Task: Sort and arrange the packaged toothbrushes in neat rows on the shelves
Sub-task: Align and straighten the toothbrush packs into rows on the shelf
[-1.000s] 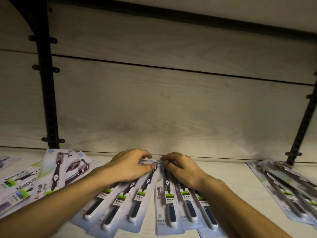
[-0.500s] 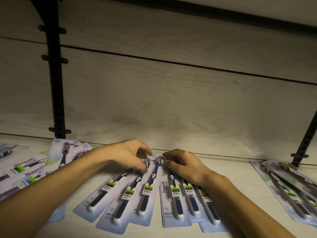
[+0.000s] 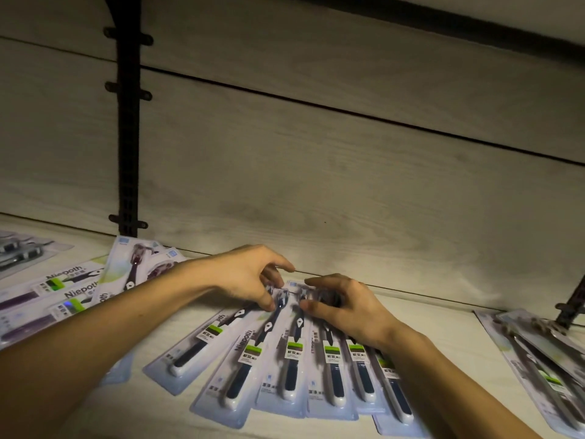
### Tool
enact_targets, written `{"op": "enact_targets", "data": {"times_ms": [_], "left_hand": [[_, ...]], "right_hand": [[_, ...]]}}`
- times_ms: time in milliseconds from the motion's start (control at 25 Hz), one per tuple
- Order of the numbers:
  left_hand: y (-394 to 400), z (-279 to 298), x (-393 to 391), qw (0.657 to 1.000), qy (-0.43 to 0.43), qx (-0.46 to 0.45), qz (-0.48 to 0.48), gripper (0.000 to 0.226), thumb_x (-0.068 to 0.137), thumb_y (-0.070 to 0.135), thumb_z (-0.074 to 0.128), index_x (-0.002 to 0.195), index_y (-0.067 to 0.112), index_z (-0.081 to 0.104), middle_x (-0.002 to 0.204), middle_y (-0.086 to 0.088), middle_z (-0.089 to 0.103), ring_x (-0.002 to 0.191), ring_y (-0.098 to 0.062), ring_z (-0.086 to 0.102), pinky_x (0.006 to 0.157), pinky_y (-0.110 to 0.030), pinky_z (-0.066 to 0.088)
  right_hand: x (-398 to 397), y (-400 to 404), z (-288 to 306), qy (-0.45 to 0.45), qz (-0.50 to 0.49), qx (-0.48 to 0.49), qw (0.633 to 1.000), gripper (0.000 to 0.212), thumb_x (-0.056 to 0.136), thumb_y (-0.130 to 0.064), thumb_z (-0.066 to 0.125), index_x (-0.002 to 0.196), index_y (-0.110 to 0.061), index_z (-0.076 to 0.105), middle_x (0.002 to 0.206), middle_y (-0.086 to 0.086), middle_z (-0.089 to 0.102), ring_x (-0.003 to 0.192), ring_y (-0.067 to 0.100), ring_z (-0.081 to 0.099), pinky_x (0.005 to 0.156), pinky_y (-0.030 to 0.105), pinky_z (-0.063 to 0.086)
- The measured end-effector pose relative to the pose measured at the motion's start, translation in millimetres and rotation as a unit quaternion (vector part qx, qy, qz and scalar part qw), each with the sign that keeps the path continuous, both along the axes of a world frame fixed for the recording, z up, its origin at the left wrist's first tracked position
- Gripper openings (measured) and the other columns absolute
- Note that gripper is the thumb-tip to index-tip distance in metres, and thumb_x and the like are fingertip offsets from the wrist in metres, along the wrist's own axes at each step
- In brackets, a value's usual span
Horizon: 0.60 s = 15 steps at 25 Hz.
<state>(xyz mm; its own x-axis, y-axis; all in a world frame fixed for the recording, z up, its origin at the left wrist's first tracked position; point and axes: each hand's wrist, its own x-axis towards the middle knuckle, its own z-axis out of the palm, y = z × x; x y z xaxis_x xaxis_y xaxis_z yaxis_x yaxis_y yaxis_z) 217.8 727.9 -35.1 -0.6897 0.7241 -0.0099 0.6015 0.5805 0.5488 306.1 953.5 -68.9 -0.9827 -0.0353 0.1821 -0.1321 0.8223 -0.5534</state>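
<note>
Several blister-packed toothbrushes with dark blue handles [image 3: 291, 369] lie fanned out on the pale wooden shelf [image 3: 443, 340], their tops meeting near the back wall. My left hand [image 3: 247, 277] reaches in from the left, with thumb and curled fingers pinching the top ends of the left packs in the fan. My right hand [image 3: 348, 308] comes from the right, its fingers curled over the tops of the right packs and its thumb pressed on one. The pack tops under both hands are mostly hidden.
Purple-handled toothbrush packs [image 3: 63, 293] lie overlapped at the left, more packs [image 3: 538, 359] at the right edge. A black slotted upright [image 3: 128, 137] runs up the back panel at left, and a black bracket [image 3: 573, 305] stands at right. The upper shelf hangs overhead.
The view has shifted so everything sits further right and lower. Both hands have stayed on the pack tops, and the left packs have swung outward, spreading the fan wider.
</note>
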Motion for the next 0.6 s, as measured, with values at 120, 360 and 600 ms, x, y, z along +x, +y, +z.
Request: {"op": "enact_targets", "data": {"times_ms": [120,360,600], "left_hand": [[2,0,3,0.998,0.047,-0.029,-0.017,0.050,0.082,0.017,0.080,0.129,0.029,0.066,0.119,0.013,0.069,0.112,-0.007,0.062,0.105,-0.035,0.048],[1,-4,0,0.998,0.061,-0.023,-0.027,0.040,0.082,0.031,0.080,0.121,0.027,0.071,0.114,0.014,0.072,0.105,-0.007,0.065,0.100,-0.038,0.051],[4,-8,3,0.994,0.110,-0.016,-0.002,0.035,0.083,0.039,0.078,0.116,0.031,0.072,0.109,0.017,0.072,0.099,-0.001,0.065,0.095,-0.037,0.053]], "right_hand": [[-2,1,-2,0.014,0.000,0.021,1.000,0.057,0.076,-0.070,0.068,0.124,-0.040,0.064,0.118,-0.021,0.059,0.099,0.005,0.064,0.088,0.034,0.057],[-9,2,-3,0.036,-0.011,0.070,0.997,0.062,0.075,-0.077,0.061,0.124,-0.039,0.066,0.123,-0.021,0.060,0.104,0.003,0.060,0.089,0.032,0.055],[-11,3,-3,0.035,-0.015,0.057,0.998,0.048,0.080,-0.066,0.067,0.120,-0.039,0.069,0.120,-0.022,0.063,0.103,0.000,0.060,0.089,0.024,0.052]]}}
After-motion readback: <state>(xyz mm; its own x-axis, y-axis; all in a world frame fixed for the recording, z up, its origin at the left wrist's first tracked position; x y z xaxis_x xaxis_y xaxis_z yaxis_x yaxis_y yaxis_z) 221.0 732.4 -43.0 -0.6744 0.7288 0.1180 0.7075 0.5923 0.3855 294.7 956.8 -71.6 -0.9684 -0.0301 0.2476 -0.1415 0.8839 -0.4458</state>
